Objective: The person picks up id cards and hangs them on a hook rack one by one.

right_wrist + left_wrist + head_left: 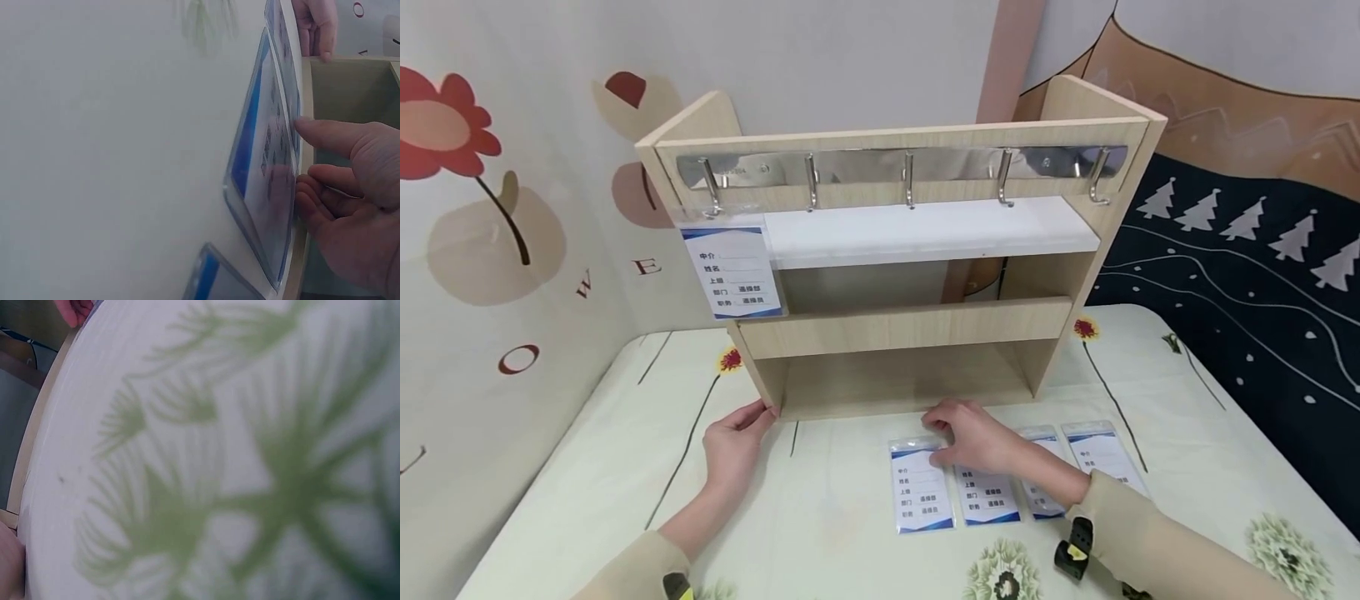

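My left hand touches the lower left front corner of a wooden shelf with its fingertips. My right hand is low over the name badges in front of the shelf. Its thumb touches the upper right part of the leftmost badge, while its other fingers bend near the shelf's bottom edge. Partly beneath this hand lies a second badge. The right wrist view shows the thumb and fingers apart beside a clear badge sleeve. Another badge hangs at the shelf's leftmost hook.
A metal strip with several hooks runs across the shelf's upper front board. Further badges lie at the right, partly behind the right forearm. A flowered cloth covers the surface. Patterned curtains hang behind and beside it.
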`<move>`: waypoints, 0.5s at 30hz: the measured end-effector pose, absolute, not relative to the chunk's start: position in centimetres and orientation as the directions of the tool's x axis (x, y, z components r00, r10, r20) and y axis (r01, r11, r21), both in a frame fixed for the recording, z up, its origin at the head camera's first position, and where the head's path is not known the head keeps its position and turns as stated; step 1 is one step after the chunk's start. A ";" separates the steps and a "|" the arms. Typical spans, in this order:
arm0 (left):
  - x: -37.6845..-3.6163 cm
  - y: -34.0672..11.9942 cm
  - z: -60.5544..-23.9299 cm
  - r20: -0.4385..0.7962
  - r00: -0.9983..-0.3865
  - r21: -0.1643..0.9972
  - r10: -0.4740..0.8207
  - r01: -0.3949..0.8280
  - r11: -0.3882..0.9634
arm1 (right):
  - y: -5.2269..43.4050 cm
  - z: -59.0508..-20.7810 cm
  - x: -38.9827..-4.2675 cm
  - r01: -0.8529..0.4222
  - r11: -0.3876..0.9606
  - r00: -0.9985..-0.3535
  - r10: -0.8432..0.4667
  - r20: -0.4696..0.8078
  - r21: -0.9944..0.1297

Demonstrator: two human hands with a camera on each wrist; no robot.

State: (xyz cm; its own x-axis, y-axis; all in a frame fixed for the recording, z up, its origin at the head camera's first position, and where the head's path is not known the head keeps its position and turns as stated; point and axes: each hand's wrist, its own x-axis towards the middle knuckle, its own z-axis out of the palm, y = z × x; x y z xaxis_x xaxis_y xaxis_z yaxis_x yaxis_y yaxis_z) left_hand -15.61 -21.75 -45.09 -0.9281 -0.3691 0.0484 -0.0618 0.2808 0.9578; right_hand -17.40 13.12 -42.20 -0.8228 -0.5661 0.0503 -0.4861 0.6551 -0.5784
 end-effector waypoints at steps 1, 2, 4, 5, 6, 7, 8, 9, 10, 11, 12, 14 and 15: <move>-15.6 -21.7 -45.1 0.054 -0.927 0.958 -0.370 -0.055 0.280 | 13.1 -42.3 -17.4 -0.483 0.658 -0.826 -0.562 0.050 -0.578; -15.6 -21.7 -45.2 0.059 -0.927 0.959 -0.371 -0.051 0.279 | 13.0 -42.3 -17.4 -0.480 0.660 -0.827 -0.560 0.049 -0.578; -15.7 -21.6 -45.3 0.067 -0.925 0.960 -0.374 -0.043 0.278 | 12.9 -42.4 -17.4 -0.472 0.660 -0.829 -0.558 0.040 -0.585; -15.6 -21.6 -45.4 0.070 -0.925 0.960 -0.374 -0.039 0.277 | 12.9 -42.5 -17.3 -0.468 0.658 -0.829 -0.559 0.034 -0.590; -15.6 -21.5 -45.4 0.071 -0.924 0.961 -0.375 -0.038 0.275 | 12.9 -42.5 -17.3 -0.464 0.658 -0.828 -0.560 0.026 -0.593; -15.5 -21.5 -45.4 0.071 -0.925 0.961 -0.374 -0.037 0.274 | 12.9 -42.5 -17.3 -0.460 0.658 -0.827 -0.563 0.017 -0.597; -15.5 -21.5 -45.4 0.071 -0.925 0.961 -0.372 -0.036 0.274 | 12.8 -42.5 -17.2 -0.456 0.655 -0.826 -0.563 0.013 -0.603; -15.4 -21.5 -45.4 0.072 -0.926 0.961 -0.371 -0.035 0.274 | 12.8 -42.5 -17.2 -0.451 0.653 -0.827 -0.562 0.009 -0.608; -15.4 -21.5 -45.3 0.071 -0.927 0.960 -0.369 -0.036 0.276 | 12.8 -42.5 -17.1 -0.446 0.652 -0.828 -0.561 0.006 -0.613; -15.4 -21.6 -45.3 0.070 -0.928 0.959 -0.366 -0.039 0.282 | 12.7 -42.5 -17.1 -0.443 0.652 -0.829 -0.559 0.005 -0.615; -15.4 -21.6 -45.2 0.067 -0.929 0.958 -0.364 -0.043 0.285 | 12.7 -42.4 -17.1 -0.442 0.653 -0.830 -0.558 0.005 -0.615; -15.3 -21.6 -45.1 0.058 -0.932 0.954 -0.357 -0.054 0.296 | 12.6 -42.4 -17.2 -0.441 0.654 -0.830 -0.558 0.002 -0.615; -15.3 -21.6 -45.0 0.053 -0.933 0.951 -0.355 -0.061 0.302 | 12.5 -42.3 -17.2 -0.439 0.657 -0.829 -0.559 -0.005 -0.613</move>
